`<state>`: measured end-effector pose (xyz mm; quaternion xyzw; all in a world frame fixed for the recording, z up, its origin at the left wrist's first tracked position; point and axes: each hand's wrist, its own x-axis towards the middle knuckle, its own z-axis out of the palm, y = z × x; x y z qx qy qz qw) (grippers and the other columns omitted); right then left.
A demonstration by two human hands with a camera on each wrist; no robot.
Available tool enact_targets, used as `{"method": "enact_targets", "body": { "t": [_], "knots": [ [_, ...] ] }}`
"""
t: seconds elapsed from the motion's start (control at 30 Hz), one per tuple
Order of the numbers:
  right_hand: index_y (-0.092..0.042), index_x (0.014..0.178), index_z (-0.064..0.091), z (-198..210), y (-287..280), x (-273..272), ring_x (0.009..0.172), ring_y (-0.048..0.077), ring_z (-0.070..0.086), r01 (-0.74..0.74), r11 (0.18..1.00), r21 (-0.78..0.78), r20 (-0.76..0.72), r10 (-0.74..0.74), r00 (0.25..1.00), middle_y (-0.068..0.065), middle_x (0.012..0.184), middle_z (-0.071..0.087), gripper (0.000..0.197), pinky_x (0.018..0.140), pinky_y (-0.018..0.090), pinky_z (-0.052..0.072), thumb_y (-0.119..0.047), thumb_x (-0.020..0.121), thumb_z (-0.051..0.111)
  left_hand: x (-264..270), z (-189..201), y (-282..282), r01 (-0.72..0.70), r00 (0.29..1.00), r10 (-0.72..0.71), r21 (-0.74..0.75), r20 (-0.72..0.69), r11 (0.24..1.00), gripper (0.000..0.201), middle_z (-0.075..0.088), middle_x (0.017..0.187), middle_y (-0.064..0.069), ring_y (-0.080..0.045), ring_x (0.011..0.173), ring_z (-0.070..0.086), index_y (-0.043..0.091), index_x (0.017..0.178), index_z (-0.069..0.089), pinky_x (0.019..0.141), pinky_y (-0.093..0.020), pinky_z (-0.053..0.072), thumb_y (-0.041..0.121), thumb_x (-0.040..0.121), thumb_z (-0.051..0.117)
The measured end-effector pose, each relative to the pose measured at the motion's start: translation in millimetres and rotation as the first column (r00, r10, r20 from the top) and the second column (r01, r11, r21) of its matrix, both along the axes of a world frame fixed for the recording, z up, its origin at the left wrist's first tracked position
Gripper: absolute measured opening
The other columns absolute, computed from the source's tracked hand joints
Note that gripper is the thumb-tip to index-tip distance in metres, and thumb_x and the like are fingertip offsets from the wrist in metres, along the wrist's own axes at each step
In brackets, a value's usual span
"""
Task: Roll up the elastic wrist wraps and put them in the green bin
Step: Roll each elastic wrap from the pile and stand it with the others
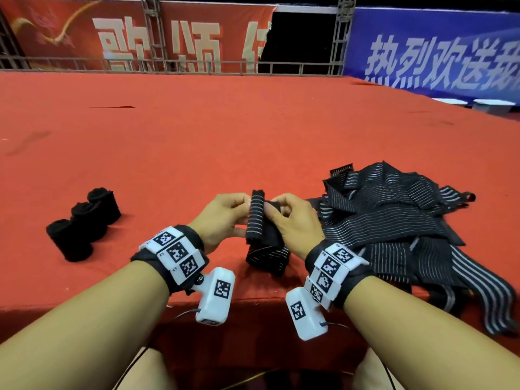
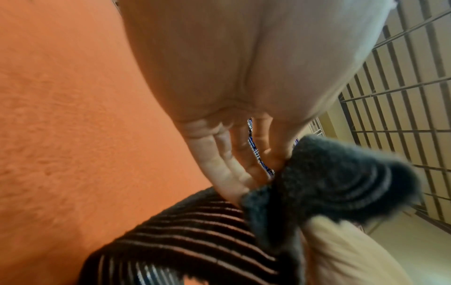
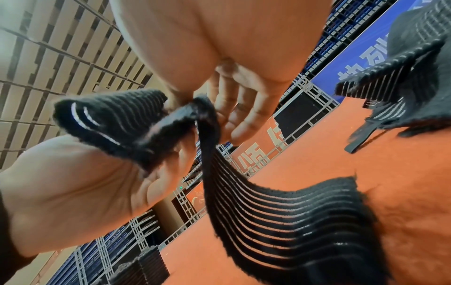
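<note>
Both hands are pinching one wrist wrap (image 1: 256, 218) over the bench (image 1: 197, 142): the left hand (image 1: 222, 218) from nine o'clock, the right hand (image 1: 294, 220) from three. Its long axis is running twelve to six, the tail trailing down toward six. No green bin is showing.

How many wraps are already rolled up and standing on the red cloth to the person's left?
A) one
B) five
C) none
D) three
D: three black rolled wraps stand upright in a touching row on the red cloth, left of the left hand, which with the right hand holds a striped wrap.
</note>
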<state>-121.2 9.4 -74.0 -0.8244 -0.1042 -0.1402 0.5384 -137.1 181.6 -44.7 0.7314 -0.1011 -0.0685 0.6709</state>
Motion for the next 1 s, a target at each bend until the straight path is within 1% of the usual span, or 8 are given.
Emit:
{"method": "enact_targets", "body": {
  "t": [0.1, 0.3, 0.43, 0.6, 0.7, 0.8, 0.87, 1.0],
  "knots": [
    [-0.021, 0.087, 0.067, 3.2, 0.1, -1.7, 0.056, -0.005, 0.057, -0.015, 0.997, 0.071, 0.031, 0.012, 0.999, -0.010, 0.066, 0.068, 0.014, 0.056, 0.014, 0.044, -0.032, 0.089, 0.077, -1.3, -2.0, 0.0, 0.034, 0.999, -0.036, 0.054, 0.030, 0.998, 0.027, 0.066, 0.082, -0.008, -0.023, 0.070, 0.059, 0.008, 0.103, 0.064, 0.059, -0.029, 0.050, -0.014, 0.094, 0.053],
    [-0.023, 0.092, 0.068, 3.8, -0.2, -2.1, 0.062, -0.003, 0.059, -0.007, 0.997, 0.076, 0.061, 0.002, 0.998, -0.009, 0.072, 0.068, 0.011, 0.061, 0.014, 0.045, -0.029, 0.089, 0.077, -8.2, 2.1, -4.6, 0.030, 0.992, -0.069, 0.336, 0.106, 0.942, 0.039, 0.058, 0.053, 0.009, -0.007, 0.051, 0.046, 0.020, 0.071, 0.065, 0.055, -0.028, 0.037, -0.012, 0.089, 0.051],
    [-0.019, 0.094, 0.070, 3.1, -0.9, -2.3, 0.063, 0.003, 0.063, 0.003, 0.997, 0.074, 0.044, -0.006, 0.999, -0.003, 0.073, 0.072, 0.010, 0.061, 0.020, 0.050, -0.027, 0.090, 0.076, -5.8, 4.0, -8.2, -0.083, 0.990, 0.047, 0.285, 0.131, 0.955, 0.015, 0.063, 0.066, -0.004, -0.014, 0.056, 0.055, 0.004, 0.090, 0.066, 0.058, -0.029, 0.045, 0.004, 0.098, 0.054],
    [-0.024, 0.089, 0.069, 0.5, -9.6, 0.2, 0.078, 0.012, 0.064, 0.103, 0.993, -0.063, 0.046, -0.100, 0.994, -0.008, 0.078, 0.069, 0.008, 0.075, 0.031, 0.051, -0.031, 0.091, 0.072, 7.7, 8.9, -2.1, -0.389, 0.912, 0.347, 0.194, 0.219, 0.901, 0.026, 0.058, 0.071, -0.002, -0.018, 0.065, 0.053, 0.016, 0.078, 0.058, 0.063, -0.035, 0.045, 0.008, 0.098, 0.045],
    [-0.025, 0.090, 0.069, -4.1, -20.2, 1.8, 0.095, 0.023, 0.066, 0.188, 0.967, -0.174, -0.020, -0.194, 0.981, -0.002, 0.093, 0.071, 0.009, 0.087, 0.036, 0.051, -0.034, 0.088, 0.072, 3.9, 17.0, 0.2, -0.399, 0.899, 0.363, 0.111, 0.246, 0.910, 0.022, 0.056, 0.074, -0.005, -0.015, 0.062, 0.052, 0.014, 0.086, 0.058, 0.055, -0.029, 0.046, -0.001, 0.096, 0.046],
    [-0.025, 0.101, 0.065, -0.9, -22.6, -3.3, 0.098, 0.020, 0.062, 0.235, 0.952, -0.196, 0.024, -0.235, 0.972, -0.001, 0.105, 0.063, 0.018, 0.090, 0.033, 0.047, -0.032, 0.086, 0.074, -2.1, 20.9, -0.1, -0.355, 0.902, 0.328, 0.049, 0.281, 0.934, 0.029, 0.051, 0.067, 0.001, -0.009, 0.058, 0.053, 0.019, 0.108, 0.062, 0.052, -0.025, 0.048, -0.005, 0.095, 0.051],
    [-0.023, 0.103, 0.067, 7.2, -18.5, -8.8, 0.093, 0.014, 0.062, 0.218, 0.970, -0.107, 0.153, -0.201, 0.968, -0.004, 0.104, 0.061, 0.021, 0.089, 0.035, 0.050, -0.028, 0.085, 0.075, -4.0, 21.5, -2.3, -0.313, 0.907, 0.289, 0.031, 0.308, 0.949, 0.039, 0.052, 0.072, -0.004, -0.010, 0.064, 0.059, 0.022, 0.119, 0.066, 0.058, -0.025, 0.054, -0.006, 0.095, 0.053],
    [-0.022, 0.110, 0.068, 27.1, -2.3, -24.9, 0.093, 0.005, 0.063, -0.074, 0.992, -0.101, 0.253, 0.098, 0.963, -0.007, 0.104, 0.064, 0.035, 0.080, 0.019, 0.049, -0.034, 0.080, 0.082, -10.6, 27.2, -14.3, -0.264, 0.916, 0.258, -0.024, 0.306, 0.964, 0.019, 0.071, 0.086, -0.012, -0.016, 0.075, 0.071, 0.009, 0.104, 0.074, 0.064, -0.026, 0.058, 0.000, 0.098, 0.058]
  ]
}}
